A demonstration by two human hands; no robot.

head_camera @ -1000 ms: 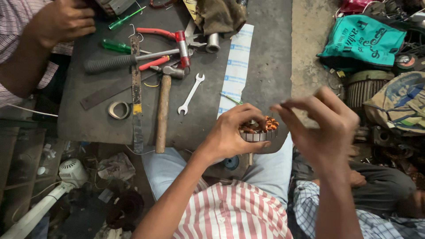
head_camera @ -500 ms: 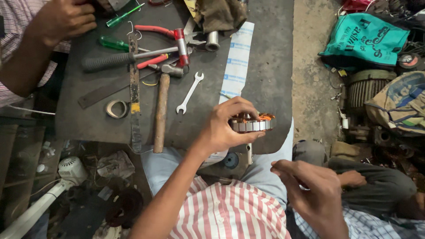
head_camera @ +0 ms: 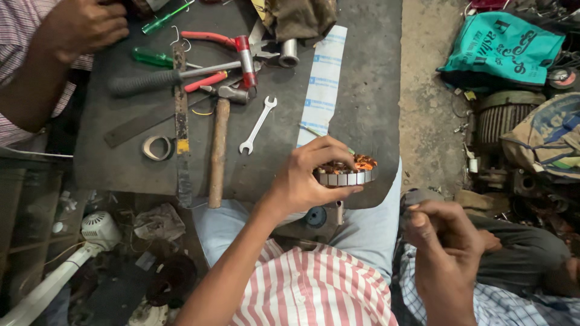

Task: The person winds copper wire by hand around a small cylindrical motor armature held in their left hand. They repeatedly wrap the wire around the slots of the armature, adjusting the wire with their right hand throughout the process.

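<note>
My left hand [head_camera: 308,175] grips a round metal motor stator [head_camera: 345,171] with copper windings, held at the near edge of the dark work board [head_camera: 374,90]. My right hand [head_camera: 444,232] is lower right, off the board, fingers curled around a small grey object [head_camera: 414,197] that I cannot identify. A wooden-handled hammer [head_camera: 217,145] and a small open-end spanner [head_camera: 258,124] lie to the left of the stator.
Another person's hand [head_camera: 84,24] rests at the board's top left. Red-handled pliers [head_camera: 223,45], green screwdrivers [head_camera: 154,57], a tape roll [head_camera: 157,147] and a white paper strip [head_camera: 323,84] lie on the board. A teal bag [head_camera: 501,48] and motor parts [head_camera: 501,115] sit on the right.
My right hand left the stator and dropped down to the lower right, closing on a small grey object. My left hand kept hold of the stator, shifting it slightly.
</note>
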